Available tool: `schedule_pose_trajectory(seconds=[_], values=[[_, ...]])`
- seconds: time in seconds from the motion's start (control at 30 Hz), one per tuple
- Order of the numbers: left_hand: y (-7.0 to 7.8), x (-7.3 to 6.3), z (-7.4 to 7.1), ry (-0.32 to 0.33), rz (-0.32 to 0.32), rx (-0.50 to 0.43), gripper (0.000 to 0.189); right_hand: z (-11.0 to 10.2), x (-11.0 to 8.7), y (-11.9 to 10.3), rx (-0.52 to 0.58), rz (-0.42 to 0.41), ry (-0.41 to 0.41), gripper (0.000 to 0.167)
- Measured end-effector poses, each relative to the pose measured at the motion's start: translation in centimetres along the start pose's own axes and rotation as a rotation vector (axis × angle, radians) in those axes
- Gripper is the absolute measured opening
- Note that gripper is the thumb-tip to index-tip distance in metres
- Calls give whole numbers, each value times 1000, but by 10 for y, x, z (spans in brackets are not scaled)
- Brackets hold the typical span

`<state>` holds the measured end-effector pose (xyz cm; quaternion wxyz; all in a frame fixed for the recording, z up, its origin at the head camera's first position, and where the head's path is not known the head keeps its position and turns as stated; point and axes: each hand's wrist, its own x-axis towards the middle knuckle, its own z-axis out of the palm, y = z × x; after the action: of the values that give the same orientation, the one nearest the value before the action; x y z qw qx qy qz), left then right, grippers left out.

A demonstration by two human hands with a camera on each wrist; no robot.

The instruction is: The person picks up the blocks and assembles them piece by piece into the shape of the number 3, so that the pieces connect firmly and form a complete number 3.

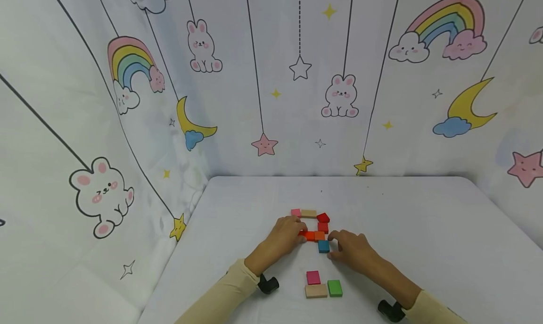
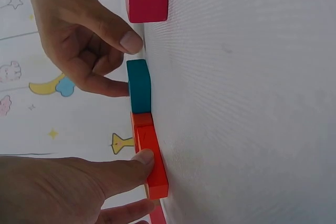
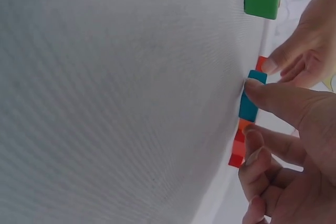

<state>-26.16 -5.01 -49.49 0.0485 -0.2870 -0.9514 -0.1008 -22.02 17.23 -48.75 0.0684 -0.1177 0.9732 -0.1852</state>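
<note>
Flat coloured blocks form a curved line on the table. My left hand (image 1: pixel 285 235) pinches the orange-red block (image 2: pixel 156 179) at the left end of a short row, with its thumb on the near side. Beside that block lies an orange block (image 1: pixel 319 236), and a blue block (image 1: pixel 324 246) sits just in front of it. Close to the blue block's right side is my right hand (image 1: pixel 354 251), its thumb and index finger spread apart and its other fingers loosely bent. In the right wrist view that thumb overlaps the blue block.
Farther back lie a pink block (image 1: pixel 295 212), a plain wooden block (image 1: pixel 308 214) and two red blocks (image 1: pixel 323 228). Nearer me are a dark pink block (image 1: pixel 313 278), another wooden block (image 1: pixel 316 291) and a green block (image 1: pixel 334 288). A patterned curtain (image 1: pixel 297 116) hangs behind the white table (image 1: pixel 237 201).
</note>
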Motion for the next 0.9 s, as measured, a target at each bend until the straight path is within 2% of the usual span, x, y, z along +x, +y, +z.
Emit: schedule_pose_trajectory(seconds=[0.23,0.43,0.57,0.73,0.8,0.9], values=[[0,0,0,0,7,0,24,-14,-16,-3,-38,11,-64,47],[1,0,0,-3,2,1,24,-27,-43,-13,31,12,-230,45],[0,0,0,-3,7,-2,24,-25,-55,-19,9,1,-299,44],[-1,0,0,7,13,-7,23,-17,-55,-14,-34,-55,-290,35],[-1,0,0,5,12,-7,23,-14,-52,-10,-52,-83,-261,34],[0,0,0,-1,12,-10,23,-11,-47,-5,-81,-81,-208,34]])
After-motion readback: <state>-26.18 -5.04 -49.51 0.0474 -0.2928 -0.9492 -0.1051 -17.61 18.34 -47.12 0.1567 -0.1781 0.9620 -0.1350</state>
